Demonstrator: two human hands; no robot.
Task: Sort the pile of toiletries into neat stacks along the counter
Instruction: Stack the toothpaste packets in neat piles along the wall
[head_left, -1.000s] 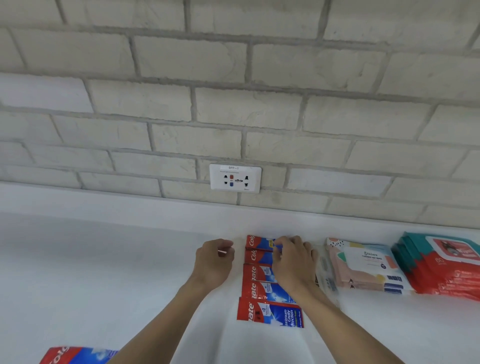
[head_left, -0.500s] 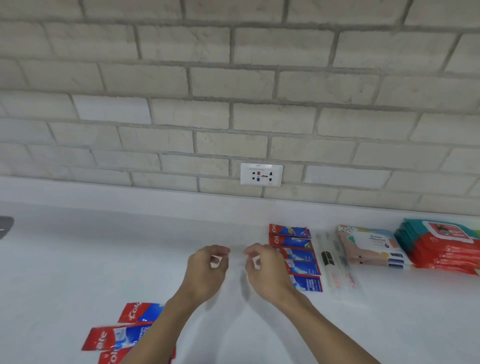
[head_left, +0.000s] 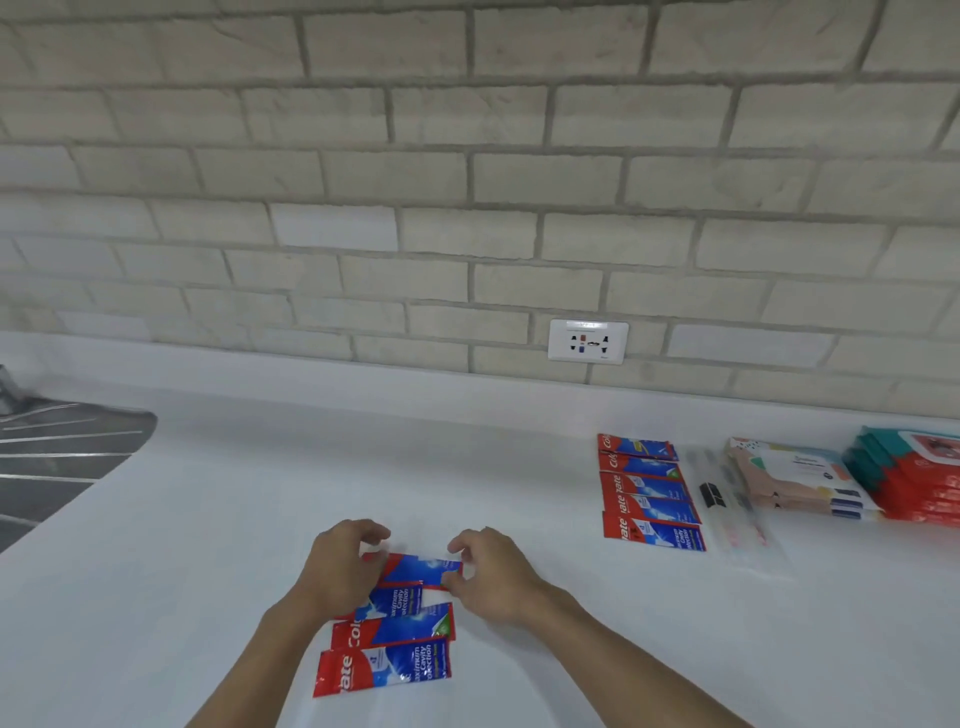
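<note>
Fingertips (head_left: 467, 540) of right hand (head_left: 493, 577) pinched on the blue end of top toothpaste sachet (head_left: 421, 569), thumb beneath, forefinger above. Fingers (head_left: 371, 532) of left hand (head_left: 340, 564) curled over the red end of the same sachet, gripping it. Sachet held flat between both hands, well below the wall socket (head_left: 588, 341) and left of it, at the far end of loose sachets (head_left: 389, 644): three more red-and-blue packs, overlapping, slightly askew, lying on white counter (head_left: 208, 519).

Below the socket and a little to its right, sorted row of sachets (head_left: 649, 493): five, overlapped like tiles, red ends lined up on the left. Just right of that row, clear toothbrush packets (head_left: 727, 504), contents blurred. Further right of the socket, pastel wipes packs (head_left: 789, 478), stacked. Furthest right, at the picture's edge, red-and-teal wipes stack (head_left: 914, 478), partly cut off.

Far left of the socket, dark ribbed surface (head_left: 52, 467) set into the counter, kind not clear.
</note>
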